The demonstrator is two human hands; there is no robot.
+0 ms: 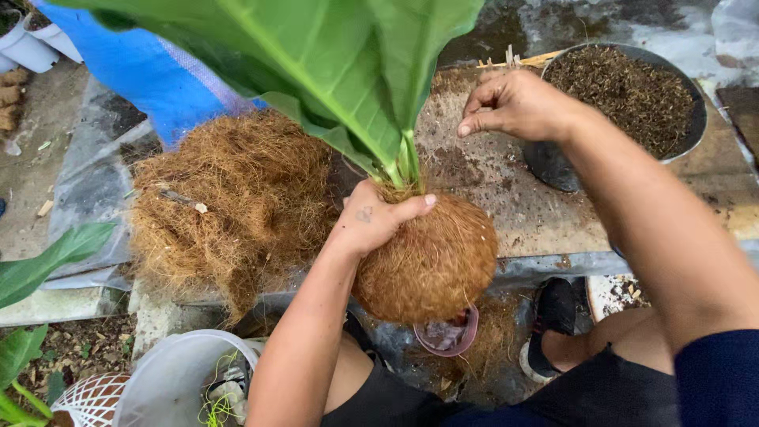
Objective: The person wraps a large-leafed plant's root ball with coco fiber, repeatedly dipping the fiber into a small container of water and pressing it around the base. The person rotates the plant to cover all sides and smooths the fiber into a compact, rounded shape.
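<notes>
My left hand grips the top of a round ball of brown coconut fibre wrapped around a plant's roots, just under the green stems. Large green leaves rise from the ball toward the camera. My right hand hovers above the board to the right of the leaves, fingers curled loosely with nothing visible in them, beside a dark bowl of soil.
A heap of loose coconut fibre lies left on a grey sheet. A blue sack sits behind it. A white bucket stands at lower left, a small pink pot below the ball. My shoe is on the ground.
</notes>
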